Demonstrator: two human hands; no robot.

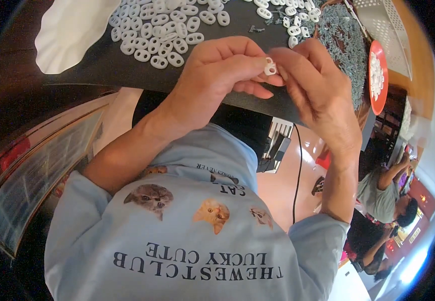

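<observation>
Between the thumb and fingers of my left hand (222, 67) is a small white plastic piece with two holes (270, 66), held just over the table's near edge. My right hand (315, 75) meets it from the other side, fingers pinched together close against the piece. Whatever those right fingertips hold, if anything, is hidden and blurred. Beyond my left hand lies a spread of white oval two-holed pieces (165, 37). Small grey screw-like parts (340, 45) are heaped past my right hand.
The dark table (112, 70) carries a white wavy-edged tray (67, 35) at the left. More white pieces (292, 25) lie at the far side. A red dish (376, 103) of small white parts stands at the right edge. Other people (385, 195) are in the right background.
</observation>
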